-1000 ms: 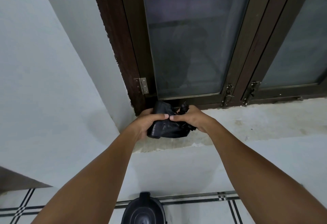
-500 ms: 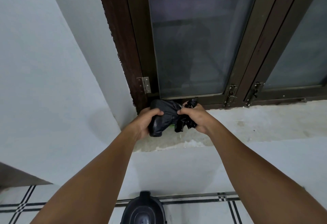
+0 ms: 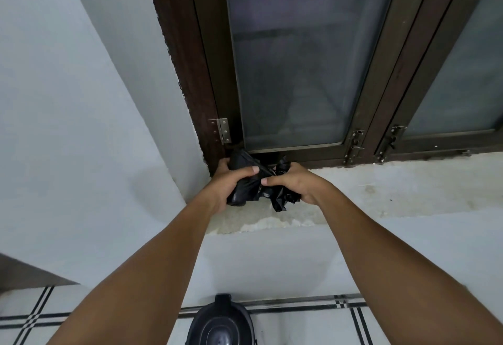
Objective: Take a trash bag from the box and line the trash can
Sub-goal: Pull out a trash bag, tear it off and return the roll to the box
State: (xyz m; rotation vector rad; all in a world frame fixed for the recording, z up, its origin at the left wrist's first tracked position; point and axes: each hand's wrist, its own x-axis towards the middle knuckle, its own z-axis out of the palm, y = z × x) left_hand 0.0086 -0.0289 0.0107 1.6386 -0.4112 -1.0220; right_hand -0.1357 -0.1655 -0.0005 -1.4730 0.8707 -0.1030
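Observation:
A crumpled black trash bag bundle (image 3: 249, 186) sits at the left end of the concrete window sill (image 3: 381, 192), against the dark window frame. My left hand (image 3: 228, 181) grips its rolled left part. My right hand (image 3: 294, 184) pinches a loose black piece of it on the right, which hangs down below the fingers. A black trash can (image 3: 220, 323) with a handle stands on the floor below, between my forearms. No box is visible.
A dark wooden window frame (image 3: 190, 72) with frosted glass panes rises behind the sill, with a hinge (image 3: 222, 130) and latches (image 3: 355, 147). White walls lie to the left and below. The tiled floor (image 3: 299, 325) has black stripe lines.
My hands have drawn slightly apart on the black bundle, and a loose piece now hangs from my right hand. The view has shifted a little.

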